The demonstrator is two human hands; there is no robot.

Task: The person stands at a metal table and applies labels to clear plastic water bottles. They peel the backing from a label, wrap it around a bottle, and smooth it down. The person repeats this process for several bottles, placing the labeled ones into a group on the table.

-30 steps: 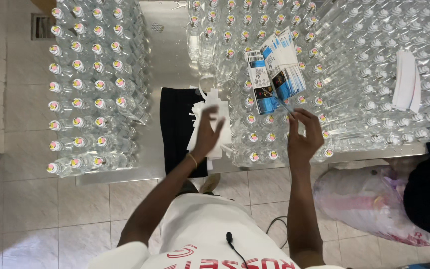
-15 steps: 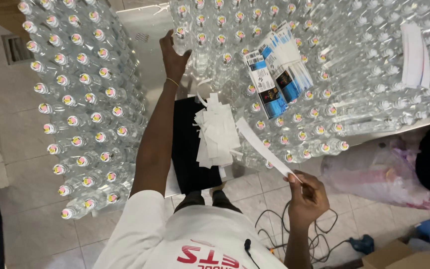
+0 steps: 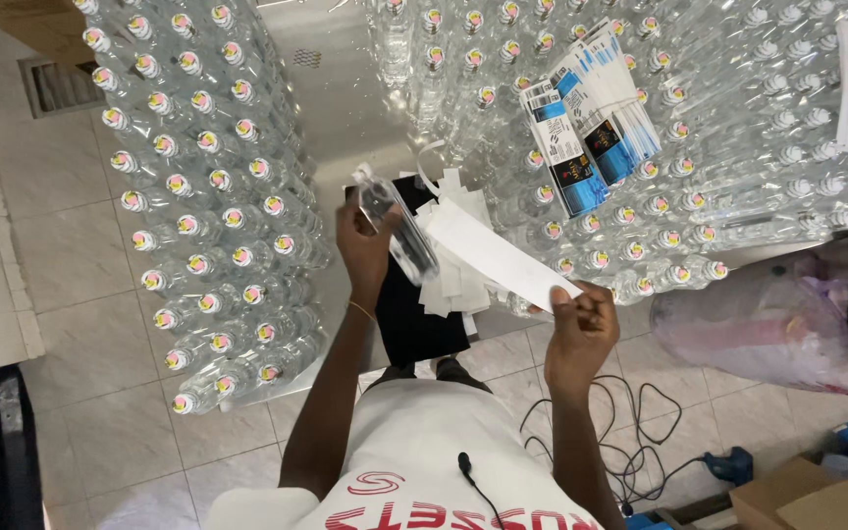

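Left hand (image 3: 365,243) grip closed on clear bottle (image 3: 399,224); right hand (image 3: 575,329) pinches white label strip (image 3: 496,255) over table edge (image 3: 512,316).

Clear bottle (image 3: 399,228) tilted; white strip (image 3: 498,256) flat

The single head-worn camera looked almost straight down from above the person's chest, close over both hands, facing a steel table (image 3: 345,108) toward twelve o'clock, with tiled floor (image 3: 80,236) at nine and a pink bag (image 3: 758,334) at four.
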